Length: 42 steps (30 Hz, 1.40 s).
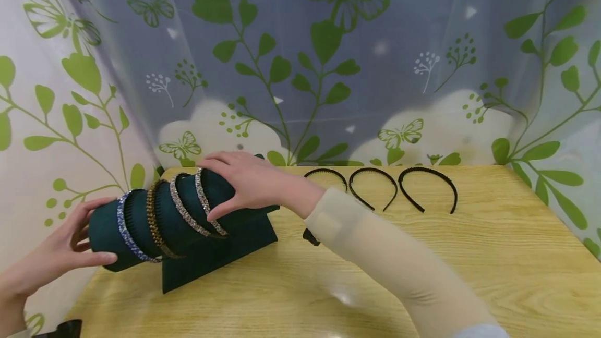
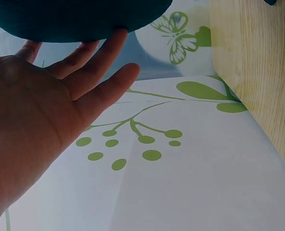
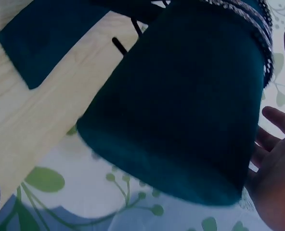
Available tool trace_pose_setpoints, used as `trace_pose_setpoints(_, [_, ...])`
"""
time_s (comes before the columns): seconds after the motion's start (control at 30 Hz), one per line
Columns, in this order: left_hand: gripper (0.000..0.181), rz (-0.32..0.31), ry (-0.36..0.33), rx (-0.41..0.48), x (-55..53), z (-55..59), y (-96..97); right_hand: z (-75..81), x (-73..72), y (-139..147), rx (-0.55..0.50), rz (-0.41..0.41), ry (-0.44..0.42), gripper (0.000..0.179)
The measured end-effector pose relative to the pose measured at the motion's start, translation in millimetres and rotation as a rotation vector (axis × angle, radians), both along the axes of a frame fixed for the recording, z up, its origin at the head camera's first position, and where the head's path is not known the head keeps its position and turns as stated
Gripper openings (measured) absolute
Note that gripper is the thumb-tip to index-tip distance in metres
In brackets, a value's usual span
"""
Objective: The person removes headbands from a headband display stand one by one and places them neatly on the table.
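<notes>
A dark green padded headband stand (image 1: 220, 254) has a thick roll on a flat base, tilted at the table's left. Several glittery headbands ring the roll: a blue one (image 1: 127, 231), a brown-gold one (image 1: 152, 218), and two silvery ones, the farther one (image 1: 204, 200) toward the right. My left hand (image 1: 61, 249) grips the roll's near left end, thumb in front and fingers behind; in the left wrist view its fingers reach under that end. My right hand (image 1: 249, 181) spans the roll's right part, its thumb and fingertips right at the farther silvery headband, fingers loosely spread.
Three thin black headbands, one of them thick-edged (image 1: 429, 171), lie in a row on the wooden table (image 1: 469, 265) at the back. A small black item (image 1: 311, 237) shows beside my right sleeve. Leaf-printed curtains (image 1: 375, 67) enclose the table's back and sides.
</notes>
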<state>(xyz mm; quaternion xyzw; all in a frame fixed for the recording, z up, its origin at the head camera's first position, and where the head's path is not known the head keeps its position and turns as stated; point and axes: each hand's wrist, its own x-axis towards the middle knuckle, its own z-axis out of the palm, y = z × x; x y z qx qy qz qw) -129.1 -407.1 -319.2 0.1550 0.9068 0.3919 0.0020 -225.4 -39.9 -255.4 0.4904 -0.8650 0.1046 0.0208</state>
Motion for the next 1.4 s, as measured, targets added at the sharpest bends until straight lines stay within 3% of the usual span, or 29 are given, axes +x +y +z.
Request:
trace_pose_setpoints(0.2, [0.094,0.007,-0.017,-0.003,-1.0,-0.7,0.6,-6.3,0.6,-18.5,0.088,-0.037,0.056,0.100])
trace_pose_setpoints(0.43, [0.094,0.008,-0.003,-0.023,-1.3,-0.5,-1.7,-9.1,0.6,-23.4,0.214,-0.080,0.110,0.119])
trace_pose_setpoints(0.73, [0.094,0.001,-0.003,-0.021,-0.7,1.3,-2.6,-9.6,1.7,-24.5,0.259,-0.079,0.158,0.123])
trace_pose_setpoints(0.97, [0.096,-0.018,0.001,0.013,-0.4,-1.6,1.0,-16.5,1.5,-15.3,0.206,-0.090,0.186,0.118])
trace_pose_setpoints(1.4, [0.097,-0.025,0.018,0.020,-0.3,-3.5,-1.6,-28.8,-11.9,26.9,-0.077,-0.104,0.101,0.117])
